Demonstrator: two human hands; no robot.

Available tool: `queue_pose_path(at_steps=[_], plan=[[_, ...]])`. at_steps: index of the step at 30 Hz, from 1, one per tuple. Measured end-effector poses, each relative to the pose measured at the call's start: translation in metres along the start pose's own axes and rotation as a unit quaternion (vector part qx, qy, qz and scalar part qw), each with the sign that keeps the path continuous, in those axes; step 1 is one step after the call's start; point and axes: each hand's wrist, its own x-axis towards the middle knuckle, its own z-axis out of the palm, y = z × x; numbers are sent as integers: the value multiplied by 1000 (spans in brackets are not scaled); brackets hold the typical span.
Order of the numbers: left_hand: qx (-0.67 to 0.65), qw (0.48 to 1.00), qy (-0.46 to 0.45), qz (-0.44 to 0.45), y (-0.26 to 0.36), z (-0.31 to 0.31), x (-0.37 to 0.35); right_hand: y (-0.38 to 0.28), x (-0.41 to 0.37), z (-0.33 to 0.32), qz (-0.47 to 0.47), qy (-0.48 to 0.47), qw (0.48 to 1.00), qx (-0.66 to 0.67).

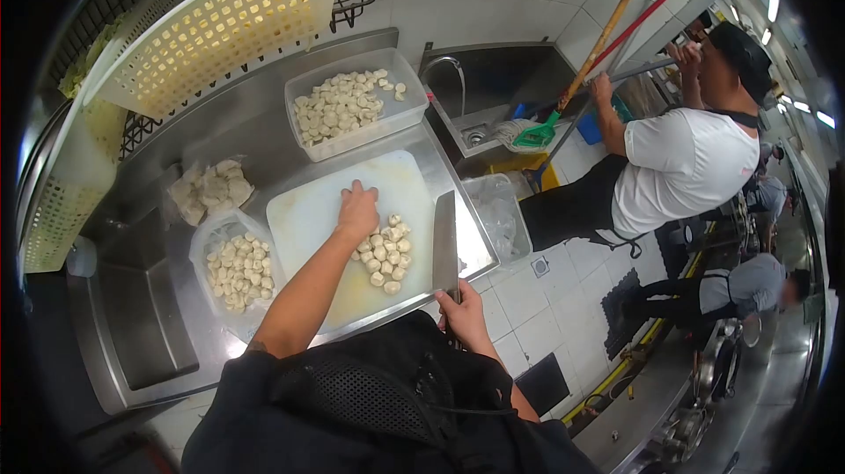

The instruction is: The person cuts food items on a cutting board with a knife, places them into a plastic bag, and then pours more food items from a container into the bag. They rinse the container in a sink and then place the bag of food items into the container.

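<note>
My left hand (pixel 358 212) rests on the white cutting board (pixel 304 201), fingers somewhat apart and nothing visible in them; its fingertips are partly hidden. Just beside it, several small, round, off-white balls (pixel 385 254) lie in a pile on the board. At the board's right edge, my right hand (pixel 465 316) is closed around the handle of a large broad-bladed knife (pixel 445 245), its blade pointing away from me. A clear plastic bag (pixel 236 267) of similar balls sits left of the board. Behind the board, a translucent plastic tub (pixel 352 141) holds more pale, round pieces.
Another filled plastic bag (pixel 209 191) lies at the back left, near a sink basin (pixel 145 324). Perforated cream baskets (pixel 220 43) stand above. A second sink (pixel 475 122) has its tap running. To the right, a co-worker (pixel 682 157) grips a pole; a lined bin (pixel 502 210) stands nearby.
</note>
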Motion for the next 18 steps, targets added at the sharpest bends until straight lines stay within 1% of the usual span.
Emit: queue_pose_path(at_steps=[1, 2, 4, 5, 7, 9, 11, 12, 13, 14, 16, 18], plan=[[5, 999, 49, -4, -11, 2, 1, -2, 3, -3, 10, -1, 1000, -7], [2, 999, 51, -12, -26, 0, 2, -6, 7, -5, 12, -7, 1000, -12], [-12, 994, 111, -11, -61, -15, 0, -17, 17, -1, 24, -34, 999, -35], [-12, 993, 112, -20, -77, -21, -8, -21, 24, 2, 28, -41, 998, -39], [-50, 987, 144, -43, -97, -33, -34, -27, 38, 9, 21, -76, 996, -48], [-58, 982, 178, -21, -95, -37, -76, -35, 52, 18, 25, -96, 993, -58], [-90, 982, 169, 1, -78, -37, -127, -49, 60, 30, 25, -157, 984, -81], [-103, 982, 157, 4, -69, -32, -151, -52, 63, 35, 30, -160, 983, -81], [-118, 982, 146, 7, -65, -26, -169, -54, 66, 39, 20, -183, 978, -94], [-119, 983, 143, 1, -71, -16, -181, -56, 68, 43, 10, -206, 973, -108], [-96, 990, 86, 63, -78, 2, -197, -62, 64, 49, 26, -221, 965, -137], [-109, 989, 82, 58, -83, 9, -202, -62, 63, 52, 37, -234, 957, -166]])
